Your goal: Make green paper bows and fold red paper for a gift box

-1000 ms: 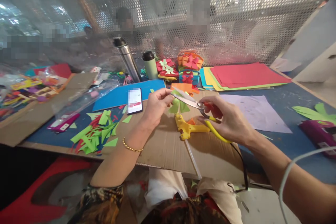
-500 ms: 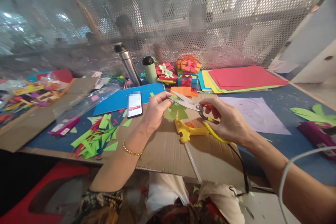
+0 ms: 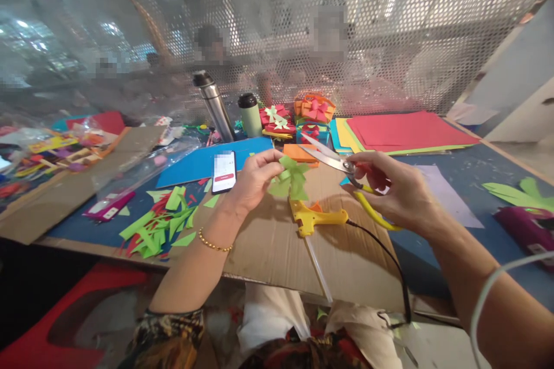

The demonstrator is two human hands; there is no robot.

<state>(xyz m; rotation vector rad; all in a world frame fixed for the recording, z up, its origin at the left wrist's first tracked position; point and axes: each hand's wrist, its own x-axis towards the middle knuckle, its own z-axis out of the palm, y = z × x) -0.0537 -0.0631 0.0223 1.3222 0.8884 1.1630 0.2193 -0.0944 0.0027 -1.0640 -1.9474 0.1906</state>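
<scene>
Between thumb and fingers, my left hand (image 3: 258, 180) pinches a light green paper bow (image 3: 295, 179) with pointed tails. My right hand (image 3: 392, 187) grips a pair of scissors (image 3: 326, 157) by yellow handles, the blades parted and pointing up and left, apart from the paper. Below them a yellow glue gun (image 3: 318, 219) lies on a cardboard sheet (image 3: 268, 248), with a clear glue stick (image 3: 318, 271) in its back end and a black cord running right. Behind the bow lies a folded orange paper piece (image 3: 298, 154).
Green and red paper scraps (image 3: 160, 222) are heaped at the left, near a phone (image 3: 224, 172). A steel flask (image 3: 215, 106), a green tumbler (image 3: 250, 115) and small decorated paper boxes (image 3: 314, 109) stand behind. Coloured sheets (image 3: 407, 130) are stacked at the back right.
My right hand has drawn the scissors right and up, away from the green bow. More of the bow shows in my left hand, which stays in nearly the same place.
</scene>
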